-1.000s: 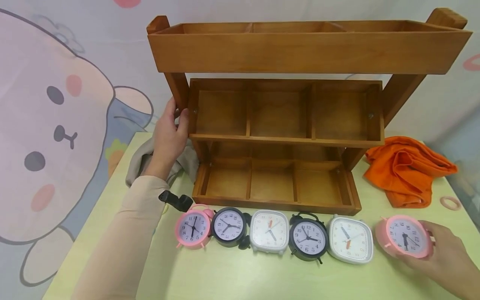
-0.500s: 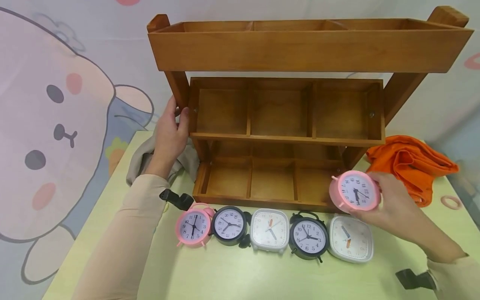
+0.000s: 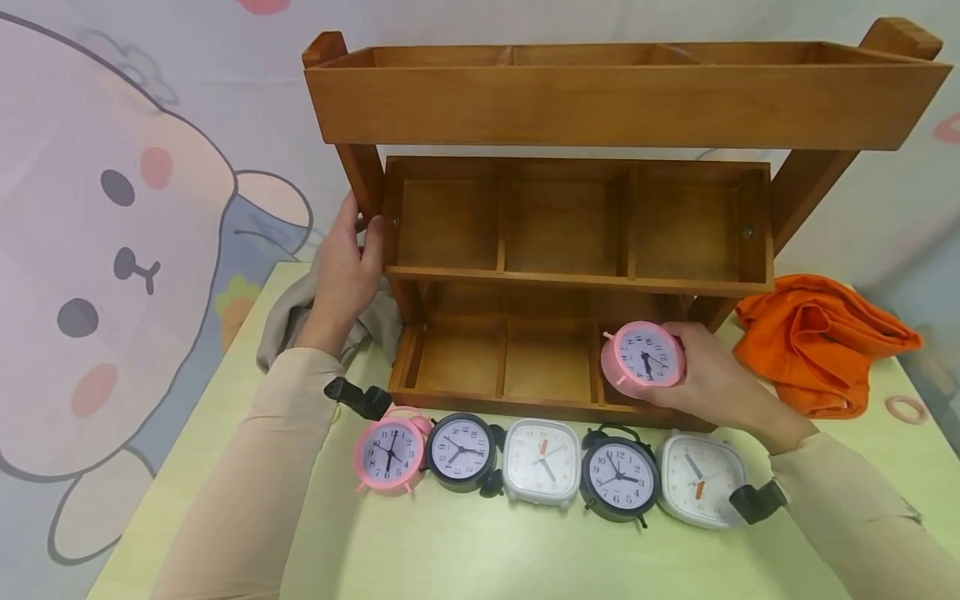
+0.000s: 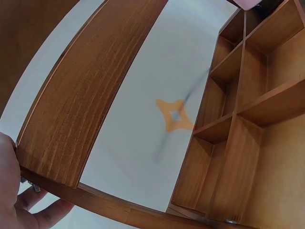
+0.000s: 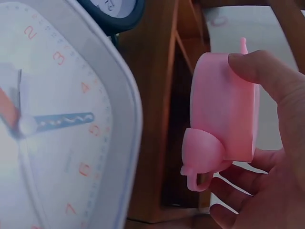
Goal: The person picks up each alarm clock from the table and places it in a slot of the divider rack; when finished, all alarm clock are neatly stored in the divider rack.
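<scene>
My right hand point(image 3: 708, 371) holds a round pink alarm clock point(image 3: 647, 357) at the right compartment of the bottom tier, face toward me; its base is hidden. In the right wrist view, thumb and fingers grip the sides of the pink clock point(image 5: 221, 105), whose bell and handle point down in the picture. At the left, my left hand point(image 3: 348, 271) grips the upright of a three-tier wooden shelf point(image 3: 600, 108). On the table before the shelf, a row holds another pink clock point(image 3: 388, 456), black clocks point(image 3: 461, 450) and white square clocks point(image 3: 542, 462).
An orange cloth point(image 3: 825, 346) lies crumpled to the right of the shelf, with a pink ring point(image 3: 906, 409) near it. Grey cloth point(image 3: 288, 321) lies behind my left forearm. The table point(image 3: 480, 558) ends at a patterned wall covering point(image 3: 180, 225).
My right hand has carried the pink clock from the right end of the row, up and leftward to the bottom tier's right compartment. The left hand stays on the upright.
</scene>
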`<state>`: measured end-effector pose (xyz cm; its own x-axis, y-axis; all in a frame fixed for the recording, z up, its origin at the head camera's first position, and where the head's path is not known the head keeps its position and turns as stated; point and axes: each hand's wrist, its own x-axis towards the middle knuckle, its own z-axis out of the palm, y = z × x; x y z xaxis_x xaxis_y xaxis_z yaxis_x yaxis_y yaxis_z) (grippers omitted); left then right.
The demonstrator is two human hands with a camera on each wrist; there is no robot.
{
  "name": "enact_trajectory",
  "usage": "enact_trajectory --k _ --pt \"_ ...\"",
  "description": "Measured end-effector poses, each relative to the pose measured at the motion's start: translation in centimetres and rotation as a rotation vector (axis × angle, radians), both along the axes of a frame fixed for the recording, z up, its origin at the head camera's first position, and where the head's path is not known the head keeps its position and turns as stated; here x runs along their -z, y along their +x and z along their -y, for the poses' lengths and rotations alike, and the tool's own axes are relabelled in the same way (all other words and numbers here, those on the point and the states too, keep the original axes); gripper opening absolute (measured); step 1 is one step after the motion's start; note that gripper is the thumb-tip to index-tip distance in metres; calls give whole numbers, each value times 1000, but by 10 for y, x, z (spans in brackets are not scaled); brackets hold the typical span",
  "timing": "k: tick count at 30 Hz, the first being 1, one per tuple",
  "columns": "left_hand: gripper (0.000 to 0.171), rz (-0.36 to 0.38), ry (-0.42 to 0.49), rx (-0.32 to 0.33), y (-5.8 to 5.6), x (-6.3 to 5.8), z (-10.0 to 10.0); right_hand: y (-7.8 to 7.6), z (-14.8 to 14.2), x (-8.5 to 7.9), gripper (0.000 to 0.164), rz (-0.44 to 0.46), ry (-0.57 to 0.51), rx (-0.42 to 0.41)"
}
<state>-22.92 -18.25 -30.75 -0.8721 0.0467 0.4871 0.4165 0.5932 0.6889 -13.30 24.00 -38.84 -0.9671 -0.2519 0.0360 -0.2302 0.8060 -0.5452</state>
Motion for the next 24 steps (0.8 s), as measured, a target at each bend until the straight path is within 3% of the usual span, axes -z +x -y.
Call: enact_trajectory --k 12,24 --pt "44 -11 33 26 1 0 -2 -9 -7 19 82 -38 155 35" --pt "44 -4 37 26 0 2 0 -15 6 16 84 115 256 73"
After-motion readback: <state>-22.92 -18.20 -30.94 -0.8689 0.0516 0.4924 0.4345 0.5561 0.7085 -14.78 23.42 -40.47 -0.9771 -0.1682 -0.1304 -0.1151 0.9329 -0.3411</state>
